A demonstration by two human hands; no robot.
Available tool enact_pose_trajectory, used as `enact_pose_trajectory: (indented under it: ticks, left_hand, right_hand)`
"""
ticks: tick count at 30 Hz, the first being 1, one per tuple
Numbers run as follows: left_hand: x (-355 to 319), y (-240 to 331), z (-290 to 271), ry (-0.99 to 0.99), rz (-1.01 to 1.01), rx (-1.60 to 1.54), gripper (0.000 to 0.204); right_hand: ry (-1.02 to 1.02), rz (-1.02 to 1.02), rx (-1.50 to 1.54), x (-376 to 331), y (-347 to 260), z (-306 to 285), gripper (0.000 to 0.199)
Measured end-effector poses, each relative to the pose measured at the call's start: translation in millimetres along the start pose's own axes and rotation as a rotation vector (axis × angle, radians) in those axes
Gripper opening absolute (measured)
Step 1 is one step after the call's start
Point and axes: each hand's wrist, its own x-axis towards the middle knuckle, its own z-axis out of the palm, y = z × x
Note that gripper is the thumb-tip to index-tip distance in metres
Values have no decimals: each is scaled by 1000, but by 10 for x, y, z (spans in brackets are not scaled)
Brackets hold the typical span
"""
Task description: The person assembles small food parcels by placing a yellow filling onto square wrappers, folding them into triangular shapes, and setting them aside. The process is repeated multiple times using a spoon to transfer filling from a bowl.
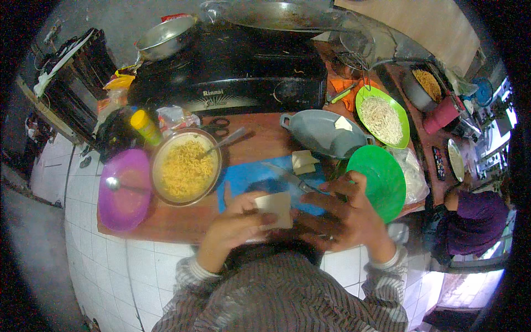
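Note:
My left hand (pixel 235 222) pinches a pale square dough sheet (pixel 282 210) above the near edge of a blue cutting board (pixel 243 174). To its right, my right hand (pixel 348 207) is held with its fingers apart, pointing at the sheet; I see nothing gripped in it, though the fingers are slightly blurred. A knife (pixel 287 175) lies slantwise over the board, its handle end partly hidden by the right fingers. Beyond the knife, a few more pale dough pieces (pixel 303 161) rest at the board's far edge. Another pale piece (pixel 343 124) sits in a grey pan (pixel 310 130).
On the left stand a bowl of yellow noodles (pixel 191 166) with a spoon and a purple plate (pixel 119 207). A green plate (pixel 379 188) lies close to my right hand, with a lime dish (pixel 363 105) of whitish strips behind it. A black stove (pixel 232 72) borders the far side.

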Motion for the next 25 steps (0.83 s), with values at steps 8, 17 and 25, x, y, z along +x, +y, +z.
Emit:
enact_pose_trajectory:
  ticks: [8, 17, 25]
  left_hand:
    - [80, 18, -24, -4, 165, 67, 40]
    - [41, -84, 301, 76, 545, -36, 38]
    - [73, -136, 53, -72, 430, -171, 39]
  right_hand:
    - [216, 54, 33, -90, -16, 85, 29]
    - [266, 382, 152, 167, -137, 504, 27]
    - [249, 329, 129, 231, -147, 524, 32]
